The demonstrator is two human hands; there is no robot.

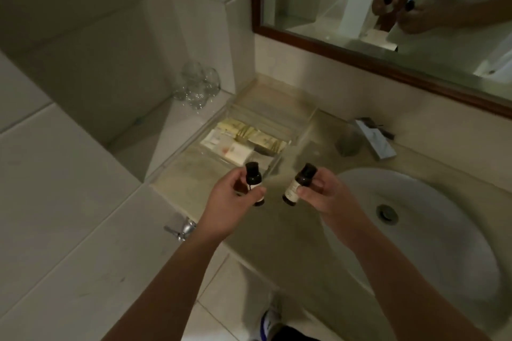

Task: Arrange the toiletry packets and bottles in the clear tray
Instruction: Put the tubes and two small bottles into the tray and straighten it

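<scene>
1. Holding one small dark bottle each, both hands hover above the counter in front of the clear tray (185, 174). The left bottle (253, 178) stands nearly upright. The right bottle (298, 185) is tilted, with its cap leaning away and to the right.
2. The left hand (228, 203) has thumb and fingers curled around the lower body of its bottle. The right hand (324, 194) pinches its bottle from the side, around the middle.
3. The tray lies ahead and to the left of both hands, its long axis running away toward the wall. The packets (249, 140) fill its middle part, and the near part looks bare.
4. The left hand is nearer: its bottle is seen just at the tray's near wall. I judge the left bottle should go in first, with a short move forward. The right one must cross further left.
5. Around this are the sink (443, 243) on the right, drinking glasses (197, 86) in the corner, and a mirror (360, 44) above.
</scene>
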